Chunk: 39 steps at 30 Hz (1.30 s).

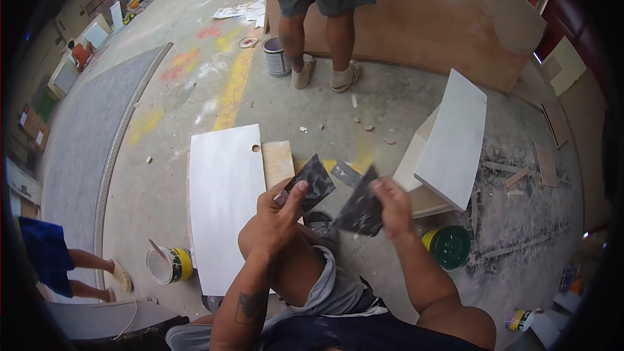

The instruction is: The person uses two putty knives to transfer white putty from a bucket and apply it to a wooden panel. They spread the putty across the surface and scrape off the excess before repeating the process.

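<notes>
Head view: two dark sheets, apparently sandpaper, are held up over the knees. One sheet (311,182) is pinched at its lower corner by the left hand (281,211), with the thumb pressed on its face and the fingers closed behind it. The other sheet (361,210) is gripped along its right edge by the right hand (392,207), whose fingers are curled shut round it. The two sheets are near each other but not seen to touch.

Both are judged thin, light and limp; they bend under their own weight, so an edge or corner pinch is enough, and little force is needed. The gritty face is unlikely to slip.

A white board (226,205) lies on the floor beyond the left knee, a white can (168,265) is beside it, and a green lid (450,246) is seen at the right. Another person's legs (322,39) are seen standing well apart.
</notes>
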Motion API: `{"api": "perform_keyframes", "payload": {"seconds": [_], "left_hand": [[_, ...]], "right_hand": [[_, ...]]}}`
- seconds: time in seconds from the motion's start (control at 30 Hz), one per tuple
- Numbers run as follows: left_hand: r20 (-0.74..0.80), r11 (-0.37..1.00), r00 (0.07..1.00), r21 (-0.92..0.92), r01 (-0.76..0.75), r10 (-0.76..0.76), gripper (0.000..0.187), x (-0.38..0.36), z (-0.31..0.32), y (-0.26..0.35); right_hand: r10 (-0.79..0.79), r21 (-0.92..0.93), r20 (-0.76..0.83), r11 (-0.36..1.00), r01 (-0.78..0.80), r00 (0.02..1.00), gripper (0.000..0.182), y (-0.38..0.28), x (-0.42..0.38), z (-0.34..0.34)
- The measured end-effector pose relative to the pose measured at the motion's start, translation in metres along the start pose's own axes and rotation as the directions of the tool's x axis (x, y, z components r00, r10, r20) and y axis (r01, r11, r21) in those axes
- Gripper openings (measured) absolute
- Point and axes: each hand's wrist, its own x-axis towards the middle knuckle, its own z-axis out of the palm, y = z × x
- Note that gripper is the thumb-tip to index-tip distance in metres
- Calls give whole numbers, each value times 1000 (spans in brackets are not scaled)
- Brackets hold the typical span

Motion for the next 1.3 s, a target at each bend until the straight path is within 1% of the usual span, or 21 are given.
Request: {"api": "perform_keyframes", "payload": {"seconds": [0.07, 0.17, 0.27, 0.37, 0.47, 0.5, 0.53, 0.57, 0.6, 0.63, 0.67, 0.7, 0.8, 0.87, 0.93, 0.97, 1.07, 1.17, 1.23, 1.27, 1.3], "left_hand": [[-11, 996, 1000, 89, -4, 5, 31, -3, 8, 2], [76, 938, 978, 277, -209, 195, 27, -8, 20, 2], [212, 786, 929, 495, -370, 304, 26, -6, 17, 5], [305, 763, 946, 583, -278, 111, 27, -6, 12, 12], [216, 805, 974, 588, -79, -62, 28, -4, 17, 11], [205, 775, 977, 608, -173, 58, 27, -2, 19, 7], [195, 732, 964, 628, -264, 180, 26, 2, 22, 1], [187, 678, 935, 647, -347, 300, 25, 3, 26, -3], [273, 613, 912, 677, -408, 306, 26, 1, 31, -4], [357, 543, 883, 697, -470, 305, 26, -1, 39, -5], [437, 468, 848, 708, -530, 299, 27, -3, 45, -6], [488, 441, 828, 702, -560, 274, 30, -2, 50, -14], [428, 392, 865, 772, -500, 261, 30, 10, 59, -18], [341, 418, 907, 806, -418, 249, 28, 17, 59, -13], [266, 468, 938, 814, -343, 223, 26, 21, 60, -14], [252, 487, 935, 802, -347, 250, 24, 21, 59, -16], [244, 557, 921, 738, -380, 305, 21, 17, 60, -18], [252, 663, 905, 618, -422, 342, 20, 12, 64, -8], [213, 725, 892, 523, -448, 398, 22, 13, 54, -2], [143, 839, 950, 445, -313, 278, 25, 16, 46, 2], [82, 925, 987, 345, -157, 137, 28, 17, 37, 3]], "right_hand": [[124, -21, 97, 992, -123, 988, 18, 9, -16, 22], [32, 24, 100, 999, -35, 994, 18, 32, -10, 35], [-50, -84, 95, 995, 58, 994, 20, 21, 5, 31], [-77, -89, 144, 992, 91, 986, 20, 8, 17, 21], [-57, -96, 101, 993, 66, 993, 22, 4, 24, 8], [-27, -248, 77, 968, 45, 997, 13, 6, 29, -4], [-103, -432, 64, 894, 120, 993, 14, 13, 34, -13], [-177, -600, 68, 779, 182, 982, 16, 22, 40, -22], [-245, -744, 89, 628, 228, 965, 18, 19, 41, -21], [-178, -748, 59, 644, 162, 982, 25, 15, 37, -20], [-163, -721, 64, 675, 158, 985, 24, 10, 33, -17], [-147, -692, 73, 704, 156, 986, 24, 4, 29, -11], [-92, -623, 101, 770, 135, 991, 23, -10, 11, 0], [-55, -566, 133, 815, 122, 990, 23, -31, -3, 2], [-67, -613, 92, 782, 109, 993, 28, -49, -12, 0], [-76, -634, 65, 766, 100, 995, 30, -54, -15, -1], [-300, -733, 125, 615, 292, 946, 31, -45, -16, -1], [-370, -805, 214, 457, 378, 904, 31, -5, 9, 1], [-368, -836, 166, 440, 329, 915, 31, -5, 21, -11], [-364, -846, 153, 431, 312, 919, 31, -8, 28, -15], [-431, -781, 150, 500, 374, 890, 29, -17, 26, -13]]}}
